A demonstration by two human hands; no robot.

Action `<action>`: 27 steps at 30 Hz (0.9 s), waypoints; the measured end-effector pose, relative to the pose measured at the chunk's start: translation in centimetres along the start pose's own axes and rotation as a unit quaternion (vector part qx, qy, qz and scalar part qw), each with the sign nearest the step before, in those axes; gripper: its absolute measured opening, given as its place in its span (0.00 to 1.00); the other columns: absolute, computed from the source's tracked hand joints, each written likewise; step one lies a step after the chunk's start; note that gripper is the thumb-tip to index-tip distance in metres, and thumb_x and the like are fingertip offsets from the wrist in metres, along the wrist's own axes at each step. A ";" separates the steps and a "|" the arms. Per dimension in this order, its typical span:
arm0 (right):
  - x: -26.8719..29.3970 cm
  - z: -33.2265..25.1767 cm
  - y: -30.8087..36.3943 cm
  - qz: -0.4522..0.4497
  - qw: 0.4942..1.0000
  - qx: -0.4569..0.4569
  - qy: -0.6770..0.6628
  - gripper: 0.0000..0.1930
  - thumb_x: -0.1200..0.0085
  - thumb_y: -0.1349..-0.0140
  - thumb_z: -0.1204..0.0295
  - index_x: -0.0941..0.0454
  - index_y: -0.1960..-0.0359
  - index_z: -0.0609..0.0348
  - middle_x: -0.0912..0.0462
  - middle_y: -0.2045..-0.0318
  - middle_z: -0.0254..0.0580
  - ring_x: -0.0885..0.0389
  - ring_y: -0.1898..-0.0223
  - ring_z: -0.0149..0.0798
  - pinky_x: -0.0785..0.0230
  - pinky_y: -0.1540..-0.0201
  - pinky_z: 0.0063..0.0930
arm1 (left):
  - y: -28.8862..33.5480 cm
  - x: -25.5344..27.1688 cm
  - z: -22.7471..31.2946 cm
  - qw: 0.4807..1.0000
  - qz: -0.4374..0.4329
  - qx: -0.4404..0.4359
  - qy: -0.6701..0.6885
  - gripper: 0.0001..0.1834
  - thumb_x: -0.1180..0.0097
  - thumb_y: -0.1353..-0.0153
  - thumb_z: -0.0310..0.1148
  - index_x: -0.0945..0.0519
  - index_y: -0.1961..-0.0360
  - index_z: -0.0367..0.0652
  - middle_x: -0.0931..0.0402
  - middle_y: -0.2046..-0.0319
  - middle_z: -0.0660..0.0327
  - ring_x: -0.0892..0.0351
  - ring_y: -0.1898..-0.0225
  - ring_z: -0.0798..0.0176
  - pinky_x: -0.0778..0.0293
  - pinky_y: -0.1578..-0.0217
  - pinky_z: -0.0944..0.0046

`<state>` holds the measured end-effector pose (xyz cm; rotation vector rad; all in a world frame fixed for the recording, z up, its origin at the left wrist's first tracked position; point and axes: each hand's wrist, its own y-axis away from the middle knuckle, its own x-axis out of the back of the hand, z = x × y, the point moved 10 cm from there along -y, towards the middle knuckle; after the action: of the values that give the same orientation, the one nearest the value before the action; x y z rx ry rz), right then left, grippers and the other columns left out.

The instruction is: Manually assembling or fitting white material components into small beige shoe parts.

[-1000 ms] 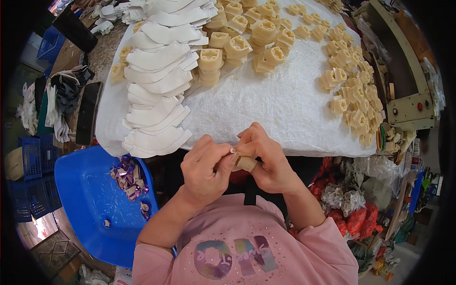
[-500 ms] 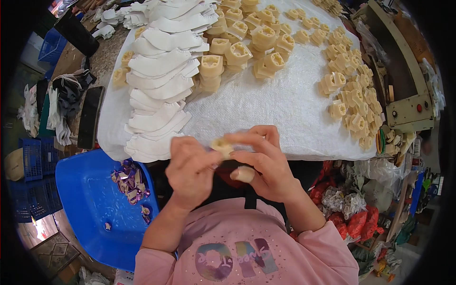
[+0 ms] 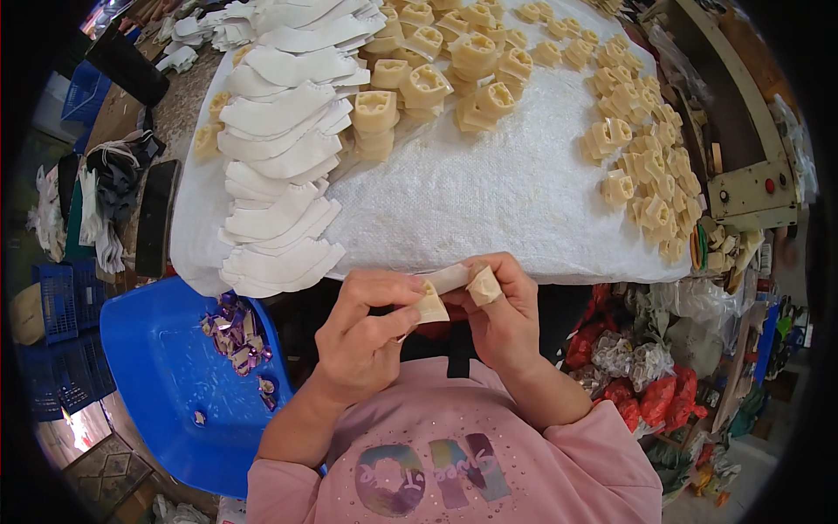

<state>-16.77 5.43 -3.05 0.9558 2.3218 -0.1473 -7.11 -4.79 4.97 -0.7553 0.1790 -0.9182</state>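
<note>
In front of my body, at the near edge of the cloth-covered table, my left hand pinches a small cream-coloured moulded piece between thumb and fingers. Close beside it, my right hand grips the end of a pale strip that stretches toward the cream piece. Whether the strip is fixed to that piece I cannot tell. A beige wrap covers the tip of my right thumb. Fanned white cut pieces lie overlapping at the table's left, with stacked cream moulded pieces to their right.
More cream pieces are heaped along the right side of the white cloth. A blue tub with purple scraps stands at lower left. A dark phone lies left of the cloth. A metal machine frame borders the right.
Both hands have come slightly nearer my body and turned. The pale strip now shows stretched between them, and the cream piece sits in my left fingers. The view has shifted a little.
</note>
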 end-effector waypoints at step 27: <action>-0.2 0.7 -2.8 -0.157 0.964 -0.151 0.150 0.18 0.39 0.44 0.72 0.28 0.56 0.68 0.20 0.63 0.44 0.22 0.63 0.30 0.28 0.59 0.25 | 1.2 -2.3 -3.2 0.988 -0.063 0.120 0.077 0.11 0.42 0.54 0.12 0.30 0.73 0.36 0.23 0.65 0.52 0.21 0.64 0.57 0.26 0.65 0.67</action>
<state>-18.19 2.99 -3.83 0.4783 2.6633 0.2363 -9.17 -4.17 1.48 -0.4759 0.1535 -1.0984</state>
